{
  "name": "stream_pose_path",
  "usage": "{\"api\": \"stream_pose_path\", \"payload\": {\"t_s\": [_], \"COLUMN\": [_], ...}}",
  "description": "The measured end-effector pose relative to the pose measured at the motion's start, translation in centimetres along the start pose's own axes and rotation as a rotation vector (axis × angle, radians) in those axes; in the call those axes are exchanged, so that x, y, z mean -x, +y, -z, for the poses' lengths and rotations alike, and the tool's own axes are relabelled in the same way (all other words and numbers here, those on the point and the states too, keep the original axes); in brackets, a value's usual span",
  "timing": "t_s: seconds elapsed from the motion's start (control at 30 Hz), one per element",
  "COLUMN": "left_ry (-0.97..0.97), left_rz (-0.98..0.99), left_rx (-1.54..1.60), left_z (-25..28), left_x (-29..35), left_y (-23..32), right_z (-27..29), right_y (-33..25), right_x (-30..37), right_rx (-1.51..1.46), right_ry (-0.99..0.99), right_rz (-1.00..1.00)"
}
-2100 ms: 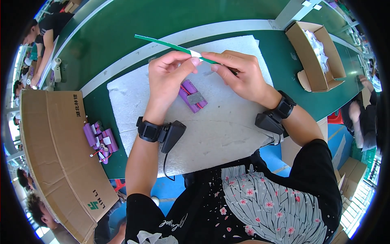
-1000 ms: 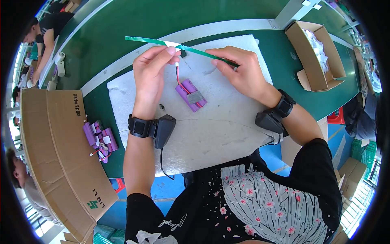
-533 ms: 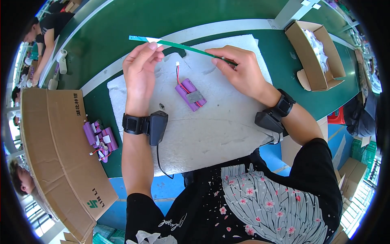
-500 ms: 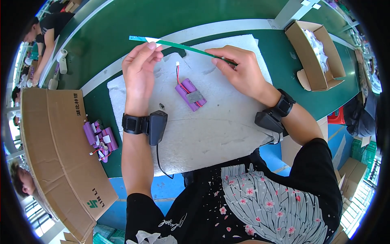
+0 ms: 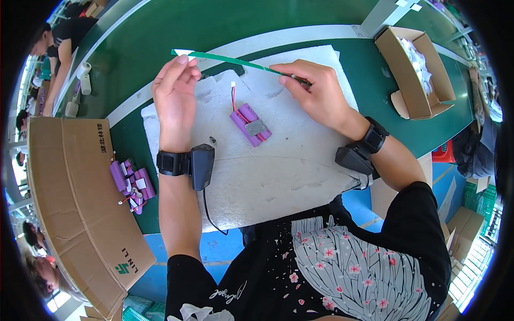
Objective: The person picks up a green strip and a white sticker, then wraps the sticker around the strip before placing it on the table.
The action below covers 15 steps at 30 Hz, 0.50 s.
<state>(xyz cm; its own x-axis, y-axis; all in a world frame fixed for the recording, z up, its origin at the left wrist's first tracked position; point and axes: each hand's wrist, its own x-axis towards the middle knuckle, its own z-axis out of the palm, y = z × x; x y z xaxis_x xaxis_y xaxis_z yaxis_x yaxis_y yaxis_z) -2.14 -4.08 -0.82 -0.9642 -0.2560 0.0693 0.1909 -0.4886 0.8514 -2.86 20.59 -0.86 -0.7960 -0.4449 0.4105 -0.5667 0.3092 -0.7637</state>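
A long, thin green strip (image 5: 230, 58) is stretched between my two hands above the far part of the work mat. My left hand (image 5: 175, 91) pinches near its left end with thumb and forefinger, where a small white piece (image 5: 184, 52) shows at the fingertips. Whether that piece is stuck to the strip I cannot tell. My right hand (image 5: 316, 91) grips the strip's other end, its fingers curled around it. Between and below the hands, a purple two-cell battery pack (image 5: 249, 124) lies on the mat, with a grey patch and red and black wires leading to a white connector.
The pale mat (image 5: 267, 182) covers the green table. More purple battery packs (image 5: 132, 182) lie left, beside a large cardboard box (image 5: 80, 198). An open carton (image 5: 409, 80) with white contents stands far right. Another person (image 5: 67, 48) works at far left. A cable hangs from my left wrist device (image 5: 202, 166).
My left hand has shifted a little left, and the white piece at its fingertips has moved left with it. My right hand and the battery pack have stayed nearly still.
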Motion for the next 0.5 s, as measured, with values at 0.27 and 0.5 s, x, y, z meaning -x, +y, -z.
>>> {"api": "stream_pose_path", "payload": {"t_s": [0.27, 0.5], "left_ry": [0.034, 0.003], "left_rz": [0.000, 0.026], "left_rx": [0.039, 0.018], "left_z": [0.06, -0.12], "left_x": [-0.01, 0.19], "left_y": [0.08, -0.17], "right_z": [-0.04, -0.07], "right_y": [-0.02, -0.04], "right_x": [-0.03, -0.01], "right_rx": [0.008, 0.005], "right_ry": [0.011, 0.012], "right_rz": [0.006, -0.017]}}
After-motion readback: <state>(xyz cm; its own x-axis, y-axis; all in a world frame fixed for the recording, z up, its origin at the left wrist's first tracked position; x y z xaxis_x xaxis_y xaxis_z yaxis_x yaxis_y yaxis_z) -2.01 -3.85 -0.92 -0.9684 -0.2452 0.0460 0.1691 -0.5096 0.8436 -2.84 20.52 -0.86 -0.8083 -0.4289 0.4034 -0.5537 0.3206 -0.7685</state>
